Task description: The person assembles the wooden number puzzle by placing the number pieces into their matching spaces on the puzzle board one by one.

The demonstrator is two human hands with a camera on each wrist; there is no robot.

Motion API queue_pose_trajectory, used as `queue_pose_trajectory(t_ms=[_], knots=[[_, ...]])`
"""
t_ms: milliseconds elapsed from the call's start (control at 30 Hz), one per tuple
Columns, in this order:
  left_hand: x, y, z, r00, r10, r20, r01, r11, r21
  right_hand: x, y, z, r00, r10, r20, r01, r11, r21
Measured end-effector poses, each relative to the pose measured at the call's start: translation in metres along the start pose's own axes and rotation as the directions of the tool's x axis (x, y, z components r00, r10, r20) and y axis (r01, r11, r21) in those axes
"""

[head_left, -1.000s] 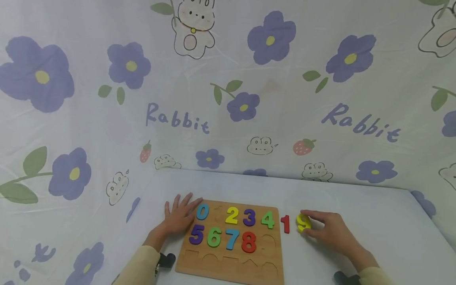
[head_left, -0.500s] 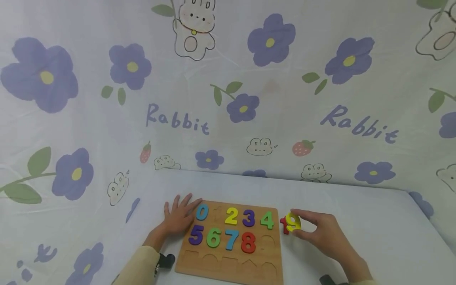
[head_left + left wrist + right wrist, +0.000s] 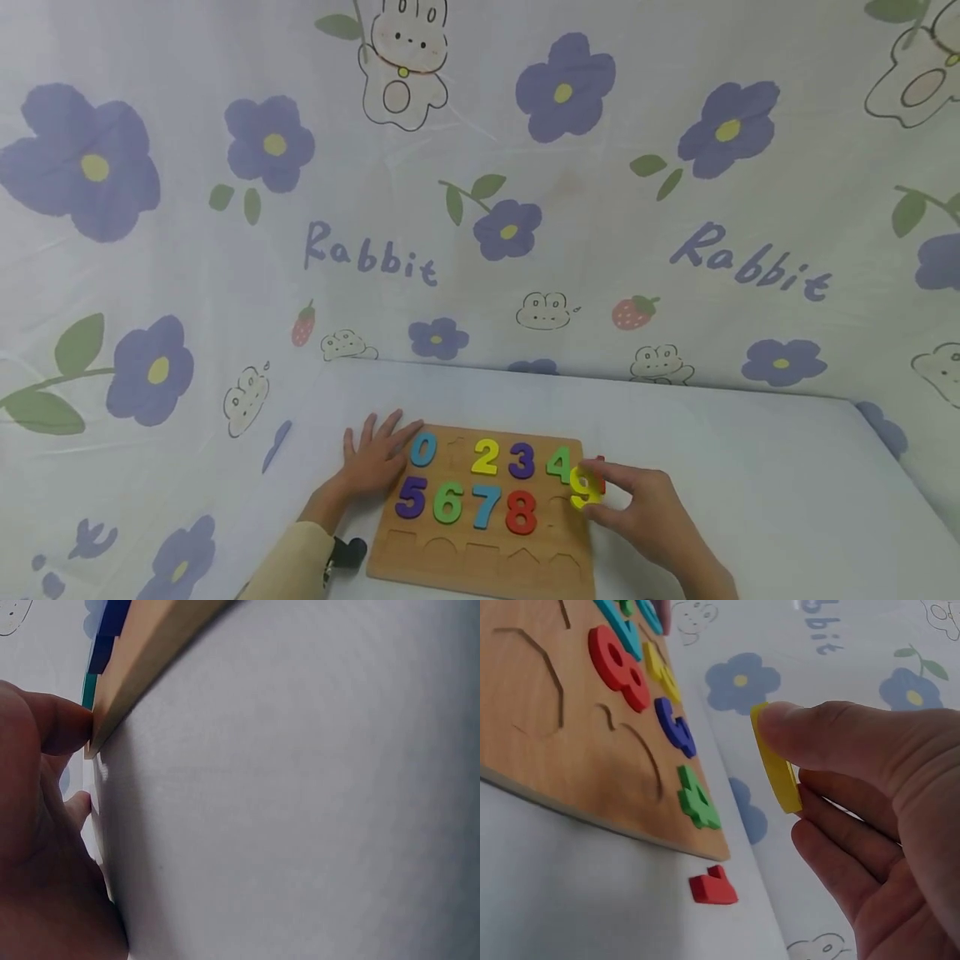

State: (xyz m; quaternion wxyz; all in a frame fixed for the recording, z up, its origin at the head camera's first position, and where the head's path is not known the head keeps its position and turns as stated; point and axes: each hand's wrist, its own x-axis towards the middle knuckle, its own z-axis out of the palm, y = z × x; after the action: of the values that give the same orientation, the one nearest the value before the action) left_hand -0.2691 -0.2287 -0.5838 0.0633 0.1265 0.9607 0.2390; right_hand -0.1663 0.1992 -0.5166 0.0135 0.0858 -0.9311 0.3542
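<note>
A wooden number puzzle board (image 3: 480,567) lies on the white table, with the numbers 0 and 2 to 8 seated in it. Between thumb and fingers my right hand (image 3: 648,512) pinches a yellow number 9 (image 3: 576,498), held over the board's right edge by the green 4 (image 3: 558,465). The right wrist view shows this yellow piece (image 3: 776,761) edge-on, raised off the board. My left hand (image 3: 375,458) rests with spread fingers at the board's upper left corner, its thumb touching the edge. A red number 1 (image 3: 714,886) lies on the table just beyond the board, mostly hidden behind the 9 in the head view.
Recesses show in the board: a 1-shaped one (image 3: 455,450) in the top row, a 9-shaped one (image 3: 552,512) right of the red 8 (image 3: 521,512), and several along the bottom. A flowered curtain (image 3: 480,167) hangs behind the table (image 3: 750,467).
My right hand has carried the yellow 9 leftward from the table, past the red 1, to over the board's right edge. My left hand has stayed in place.
</note>
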Motion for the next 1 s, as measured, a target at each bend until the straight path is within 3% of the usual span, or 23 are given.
queue_pose_trajectory(t_ms=[167, 367, 567, 1000], knots=[[0.004, -0.011, 0.009, 1.000, 0.009, -0.012, -0.010, 1.000, -0.019, -0.001, -0.001, 0.016, 0.999, 0.041, 0.033, -0.042, 0.999, 0.032], [0.008, -0.019, 0.016, 0.999, 0.019, -0.026, -0.019, 1.000, -0.013, 0.000, 0.004, 0.033, 0.995, 0.024, 0.096, -0.028, 0.999, 0.044], [0.008, -0.020, 0.017, 0.999, 0.019, -0.030, -0.019, 1.000, -0.005, 0.000, 0.005, 0.043, 0.990, 0.015, 0.142, -0.019, 1.000, 0.023], [0.007, -0.012, 0.012, 0.999, 0.025, -0.038, -0.026, 1.000, -0.017, 0.001, 0.002, 0.050, 0.988, 0.008, 0.155, -0.004, 1.000, -0.026]])
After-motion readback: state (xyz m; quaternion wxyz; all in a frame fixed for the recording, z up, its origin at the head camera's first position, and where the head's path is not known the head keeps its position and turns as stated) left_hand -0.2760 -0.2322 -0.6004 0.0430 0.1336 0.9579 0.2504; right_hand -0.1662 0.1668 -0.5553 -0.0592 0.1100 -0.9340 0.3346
